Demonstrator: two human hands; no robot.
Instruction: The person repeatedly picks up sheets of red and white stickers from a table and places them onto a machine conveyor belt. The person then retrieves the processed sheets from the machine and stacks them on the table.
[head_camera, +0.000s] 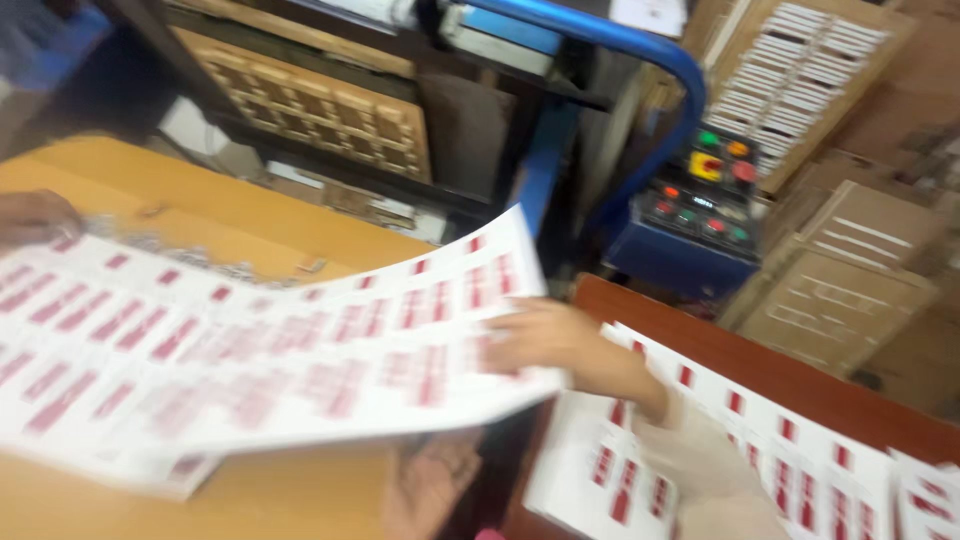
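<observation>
A large white printed sheet (250, 350) covered with rows of red label shapes hangs just above the tan wooden table (230, 215), blurred by motion. My right hand (555, 340) grips its right edge, thumb on top, with a light sleeve behind it. My left hand (430, 485) shows only partly below the sheet's near edge, blurred, and its grip is unclear. More sheets of the same kind lie stacked (790, 450) on a red-brown table (800, 375) at the right. Another person's hand (35, 215) rests at the sheet's far left corner.
A die-cutting machine with a blue curved frame (640, 50) and a wooden die board (310, 100) stands behind the tables. Its control panel with coloured buttons (705, 190) is at the right. Cardboard boxes (850, 270) pile up beyond. Paper scraps (200, 255) lie on the tan table.
</observation>
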